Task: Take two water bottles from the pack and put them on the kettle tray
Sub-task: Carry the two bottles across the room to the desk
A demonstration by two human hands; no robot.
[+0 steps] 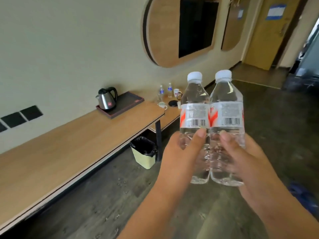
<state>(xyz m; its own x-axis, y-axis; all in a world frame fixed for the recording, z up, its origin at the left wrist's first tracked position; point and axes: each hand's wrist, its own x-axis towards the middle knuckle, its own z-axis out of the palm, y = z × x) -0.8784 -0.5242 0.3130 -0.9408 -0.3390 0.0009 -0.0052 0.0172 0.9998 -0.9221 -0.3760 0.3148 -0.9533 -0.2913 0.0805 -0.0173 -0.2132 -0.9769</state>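
The left hand point(179, 152) is wrapped round the lower half of the left bottle point(194, 121), thumb across the front just under the label. The right hand point(248, 159) grips the right bottle point(227, 121) the same way. Both bottles stand upright in the air, capped, full, their sides touching, held out over the floor point(107, 200) and well apart from the worktop point(69, 142).

The step in hand looks like the carry. To do it well, I'd keep the grips low and firm but not squeezing, since thin clear plastic gives, and bring the bottles down one at a time rather than as a pair.

The kettle tray point(127, 104) lies toward the worktop's far end, against the wall side, with the kettle point(107, 99) on its nearer left part; the rest of the tray looks bare, so that is where they should land, clear of the kettle's handle. The tray's raised rim wants clearing before setting down.

Beyond the worktop's far edge a lower surface holds two other bottles point(165, 91) and cups point(163, 106). A lined bin point(144, 152) stands beneath by the leg; the floor in between is open.
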